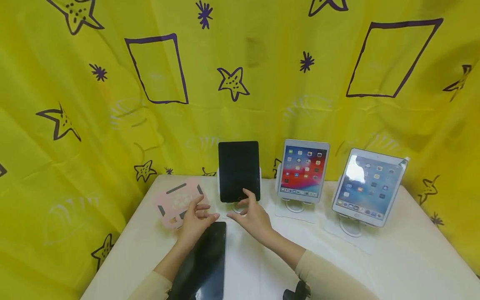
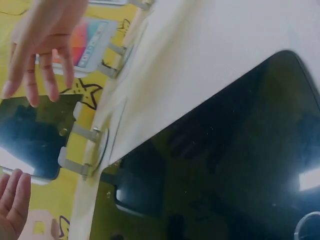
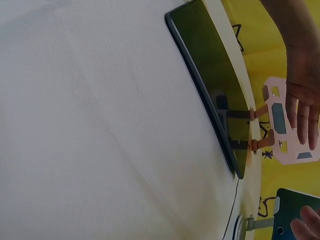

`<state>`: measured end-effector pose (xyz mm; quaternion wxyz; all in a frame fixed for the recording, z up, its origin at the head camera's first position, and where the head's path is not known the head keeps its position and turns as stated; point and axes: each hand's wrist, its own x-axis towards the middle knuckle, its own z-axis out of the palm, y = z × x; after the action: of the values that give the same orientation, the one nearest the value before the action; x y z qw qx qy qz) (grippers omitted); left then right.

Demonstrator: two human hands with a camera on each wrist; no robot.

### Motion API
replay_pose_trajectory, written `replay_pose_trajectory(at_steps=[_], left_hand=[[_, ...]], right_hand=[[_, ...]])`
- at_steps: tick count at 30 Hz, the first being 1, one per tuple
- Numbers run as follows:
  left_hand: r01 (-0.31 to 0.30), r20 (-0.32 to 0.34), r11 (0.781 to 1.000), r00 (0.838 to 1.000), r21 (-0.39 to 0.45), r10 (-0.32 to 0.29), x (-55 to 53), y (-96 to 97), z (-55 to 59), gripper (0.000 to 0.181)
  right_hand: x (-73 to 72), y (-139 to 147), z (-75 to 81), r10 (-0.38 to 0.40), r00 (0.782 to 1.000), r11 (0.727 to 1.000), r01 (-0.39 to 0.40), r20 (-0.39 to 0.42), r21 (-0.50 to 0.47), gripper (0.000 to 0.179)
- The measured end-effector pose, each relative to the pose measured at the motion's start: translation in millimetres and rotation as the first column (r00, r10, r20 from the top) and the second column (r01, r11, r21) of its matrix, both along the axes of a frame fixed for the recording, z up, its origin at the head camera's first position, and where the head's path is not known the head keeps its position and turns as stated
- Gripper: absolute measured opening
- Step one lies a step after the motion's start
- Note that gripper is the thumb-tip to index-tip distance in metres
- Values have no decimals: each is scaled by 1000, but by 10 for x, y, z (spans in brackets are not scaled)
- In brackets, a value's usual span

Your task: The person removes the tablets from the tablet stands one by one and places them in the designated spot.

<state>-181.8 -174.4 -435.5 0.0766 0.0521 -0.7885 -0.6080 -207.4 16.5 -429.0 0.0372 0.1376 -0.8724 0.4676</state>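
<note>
My left hand (image 1: 197, 218) hovers above the table with relaxed, spread fingers and nothing held; in the head view it overlaps the right part of a pink tablet stand (image 1: 181, 196). My right hand (image 1: 253, 214) is raised opposite it, thumb and fingers apart and holding nothing. Its fingertips overlap the lower edge of a dark-screened tablet (image 1: 239, 166) propped on a white stand. Below the hands a larger black tablet (image 1: 206, 260) lies flat, screen up, partly covered by the left forearm. The left wrist view shows its glossy screen (image 2: 215, 150) up close.
A white tablet (image 1: 303, 168) with a lit red and blue home screen stands right of the middle. Farther right, another white tablet (image 1: 369, 187) with a lit blue screen leans on its stand. A yellow curtain (image 1: 262, 112) with drawn stars hangs behind the table (image 1: 127, 250).
</note>
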Motion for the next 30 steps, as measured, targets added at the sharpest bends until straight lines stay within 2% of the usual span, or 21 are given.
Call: replay_pose_trajectory(at_steps=[4,9,16,20,23,30], left_hand=[[11,-41,998,999,-67,-14,-123,66,-16,81],[-6,-107,995,994,-96,-5,-302,112,22,86],[25,-174,986,983,-167,-54,-497,164,105,92],[21,-158,975,986,-223,-58,-605,176,118,95],[1,-129,969,991,-247,-34,-681,189,138,97],[-42,-76,979,997,-199,27,-842,235,182,93]], right_hand=[[-84,54,25,-49,999,999,49,-15,3,87],[-185,104,58,-113,993,994,113,-21,-6,95],[-360,176,56,-133,988,991,133,-81,-12,95],[-483,219,63,-154,984,988,153,-93,-23,96],[-562,250,86,-185,980,983,185,-71,-15,96],[-723,287,145,-199,979,980,200,-35,21,98]])
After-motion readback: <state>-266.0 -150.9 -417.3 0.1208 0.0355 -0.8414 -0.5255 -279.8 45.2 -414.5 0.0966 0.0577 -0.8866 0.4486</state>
